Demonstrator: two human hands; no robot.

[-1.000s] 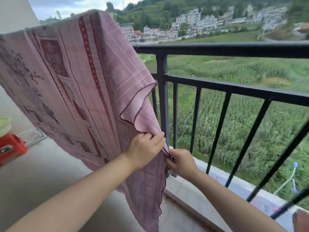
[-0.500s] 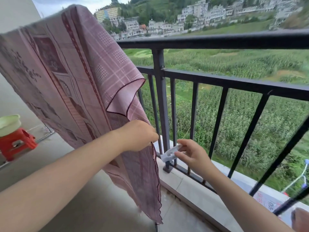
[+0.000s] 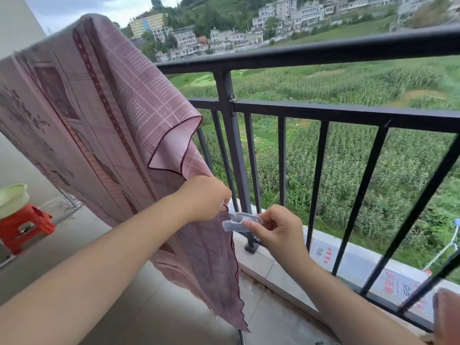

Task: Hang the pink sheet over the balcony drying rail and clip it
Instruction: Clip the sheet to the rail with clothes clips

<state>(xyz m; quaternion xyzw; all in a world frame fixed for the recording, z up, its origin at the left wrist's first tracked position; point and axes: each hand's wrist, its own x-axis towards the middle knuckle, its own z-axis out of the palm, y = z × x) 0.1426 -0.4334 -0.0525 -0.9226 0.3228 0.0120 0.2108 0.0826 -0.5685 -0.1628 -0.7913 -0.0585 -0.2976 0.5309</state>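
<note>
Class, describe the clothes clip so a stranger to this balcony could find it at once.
Find the black balcony railing, then the pink sheet hanging at its left end. At the sheet's lower right edge, the right hand holds the clip: small, pale and translucent, unlike anything nearby.

Railing: a black metal balcony railing (image 3: pixel 323 113) with upright bars ran across the right of the view, a thicker post (image 3: pixel 231 145) standing at its left part.
Ledge: a pale tiled curb (image 3: pixel 273 265) lay under the railing, with red-and-white printed sheets stuck on its outer side.
Floor: grey smooth concrete floor (image 3: pixel 149 307) spread inward from the railing.
Wall: a plain pale wall (image 3: pixel 15 21) rose at the far left, well apart from the railing.
Stool: a red plastic stool (image 3: pixel 25 225) stood on the floor by that wall, with a light green basin (image 3: pixel 12 197) on it.
Beyond the railing: a green cornfield (image 3: pixel 373 170), then multi-storey houses (image 3: pixel 286 13) on a wooded hillside.
Light: soft, overcast daylight under a cloudy sky (image 3: pixel 87 6).
</note>
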